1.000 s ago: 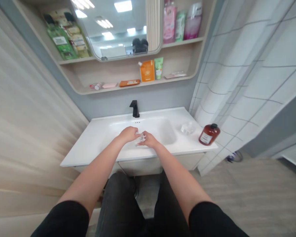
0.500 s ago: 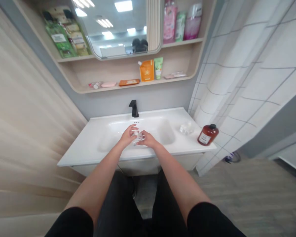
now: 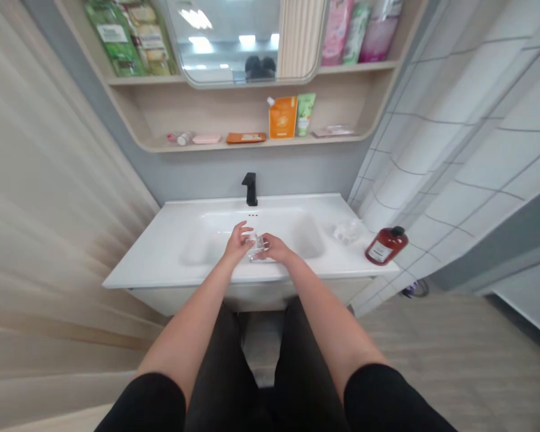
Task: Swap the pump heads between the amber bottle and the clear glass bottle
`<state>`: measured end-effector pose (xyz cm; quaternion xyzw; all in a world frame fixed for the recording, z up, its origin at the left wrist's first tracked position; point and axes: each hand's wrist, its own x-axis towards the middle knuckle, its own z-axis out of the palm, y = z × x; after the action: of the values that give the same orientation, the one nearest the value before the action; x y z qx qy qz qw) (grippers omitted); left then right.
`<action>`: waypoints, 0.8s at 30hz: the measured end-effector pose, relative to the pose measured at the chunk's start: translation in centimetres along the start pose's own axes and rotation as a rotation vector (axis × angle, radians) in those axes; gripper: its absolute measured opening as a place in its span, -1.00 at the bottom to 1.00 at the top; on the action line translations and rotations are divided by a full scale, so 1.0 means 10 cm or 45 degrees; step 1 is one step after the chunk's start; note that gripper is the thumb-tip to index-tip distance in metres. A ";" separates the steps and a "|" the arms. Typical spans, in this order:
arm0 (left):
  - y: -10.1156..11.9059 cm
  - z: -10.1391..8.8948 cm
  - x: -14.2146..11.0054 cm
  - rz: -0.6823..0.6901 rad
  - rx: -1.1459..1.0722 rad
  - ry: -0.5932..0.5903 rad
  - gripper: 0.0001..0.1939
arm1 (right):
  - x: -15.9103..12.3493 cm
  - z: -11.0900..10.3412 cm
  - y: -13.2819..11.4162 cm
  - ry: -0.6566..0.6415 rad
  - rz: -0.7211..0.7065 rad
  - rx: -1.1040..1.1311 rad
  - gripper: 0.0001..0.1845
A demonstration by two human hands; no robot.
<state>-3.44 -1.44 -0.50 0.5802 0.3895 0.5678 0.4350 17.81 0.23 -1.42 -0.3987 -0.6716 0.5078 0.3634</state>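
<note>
The basin [image 3: 252, 231] is set in a vanity top [image 3: 162, 264], with a faucet [image 3: 250, 189] behind it. Right of the basin sit a dish [image 3: 346, 231] and then a bottle [image 3: 386, 246] (both on the vanity top). A small object [image 3: 256, 247] is between the left hand [image 3: 238, 243] and right hand [image 3: 275, 247], above the basin's front. Behind, a shelf [image 3: 252, 141] below a mirror [image 3: 234, 42] holds 2 upright packages, a pouch [image 3: 282, 117] and a tube [image 3: 305, 114].

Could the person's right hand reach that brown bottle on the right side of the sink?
Probably yes. The right hand would pass only over the white sink counter to reach the brown bottle; the clear dish sits just behind that path, so the way looks free.
</note>
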 end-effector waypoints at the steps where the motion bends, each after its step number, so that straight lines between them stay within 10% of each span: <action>1: 0.00 0.01 0.00 -0.013 0.024 0.010 0.01 | 0.00 0.00 0.00 -0.005 0.004 -0.006 -0.36; 24: 0.01 0.04 0.01 -0.110 -0.035 0.017 -0.05 | 0.02 0.00 0.07 0.065 0.005 -0.102 -0.38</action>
<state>-3.04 -1.38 -0.40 0.5532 0.4092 0.5575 0.4644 17.87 0.56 -2.05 -0.4272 -0.6811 0.4708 0.3633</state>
